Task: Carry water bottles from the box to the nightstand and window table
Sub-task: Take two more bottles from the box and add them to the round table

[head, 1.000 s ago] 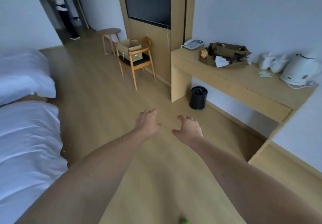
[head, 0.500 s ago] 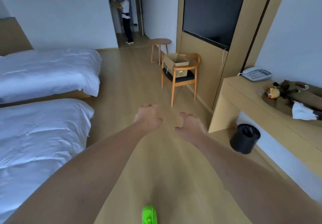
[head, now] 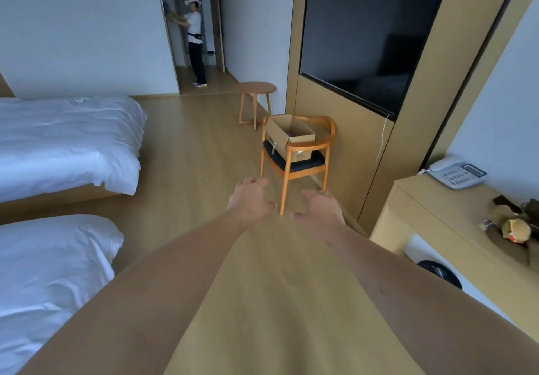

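The box (head: 288, 132) on the chair (head: 297, 164) is now nearer and more central than a moment ago. My left hand (head: 250, 199) and right hand (head: 320, 208) reach toward it, fingers loosely curled, holding nothing. I judge the pickup comes next.

Matt brown cardboard box (head: 288, 132) on a smooth wooden chair (head: 294, 159) with dark cloth seat; pale wood-look floor (head: 204, 147); white cloth beds (head: 64, 138); glossy black screen (head: 364, 33)
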A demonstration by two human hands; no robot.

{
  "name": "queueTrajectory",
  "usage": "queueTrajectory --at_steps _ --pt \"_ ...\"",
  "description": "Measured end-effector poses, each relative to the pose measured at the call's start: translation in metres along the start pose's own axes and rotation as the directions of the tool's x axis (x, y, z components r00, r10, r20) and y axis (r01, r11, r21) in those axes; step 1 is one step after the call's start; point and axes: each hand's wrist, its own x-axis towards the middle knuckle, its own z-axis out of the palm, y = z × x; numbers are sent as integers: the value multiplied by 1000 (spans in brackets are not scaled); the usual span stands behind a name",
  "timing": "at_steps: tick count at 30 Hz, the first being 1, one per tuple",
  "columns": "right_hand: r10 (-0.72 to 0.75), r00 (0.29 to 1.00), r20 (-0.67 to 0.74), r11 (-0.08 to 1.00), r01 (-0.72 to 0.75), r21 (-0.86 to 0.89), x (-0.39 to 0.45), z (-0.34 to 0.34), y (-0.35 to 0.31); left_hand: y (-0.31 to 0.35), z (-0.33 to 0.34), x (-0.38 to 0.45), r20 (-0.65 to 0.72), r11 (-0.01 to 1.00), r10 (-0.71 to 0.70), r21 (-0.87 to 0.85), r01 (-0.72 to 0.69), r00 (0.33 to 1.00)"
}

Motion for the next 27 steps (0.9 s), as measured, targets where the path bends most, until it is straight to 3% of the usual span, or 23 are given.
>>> queueTrajectory --at_steps 9,18,27 --pt "3 999 40 998 -6 62 228 49 4 -46 30 216 29 998 -16 57 14 999" --pt "-13 998 56 997 9 77 466 48 -16 -73 19 429 32 991 -112 78 109 993" --pt "38 993 116 995 -48 92 655 102 -31 -136 47 628 100 992 -87 96 77 991"
